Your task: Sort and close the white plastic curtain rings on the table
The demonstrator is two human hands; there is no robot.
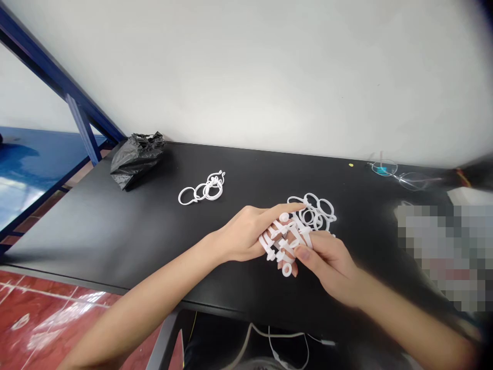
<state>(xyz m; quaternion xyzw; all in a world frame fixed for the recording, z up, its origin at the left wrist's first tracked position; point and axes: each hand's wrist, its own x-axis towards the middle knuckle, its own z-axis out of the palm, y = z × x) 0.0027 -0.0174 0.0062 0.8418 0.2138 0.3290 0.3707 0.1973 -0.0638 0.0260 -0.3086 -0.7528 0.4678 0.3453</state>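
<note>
A bunch of white plastic curtain rings (285, 245) with small eyelets is gathered between my two hands above the black tabletop. My left hand (243, 234) comes in from the left, its index finger reaching over the bunch. Its other fingers are partly hidden among the rings, some of which seem to loop around them. From the right, my right hand (334, 259) grips the same bunch, thumb pressed against the rings. Just behind the hands, more white rings (333, 218) lie in a loose pile. A smaller group of white rings (214, 198) rests farther left on the table.
A crumpled black plastic bag (136, 156) sits at the table's back left, beside a blue metal frame (82, 123). Eyeglasses (385, 167) lie at the back right, near a blurred-out patch (447, 252). Cables (269, 335) hang below the front edge.
</note>
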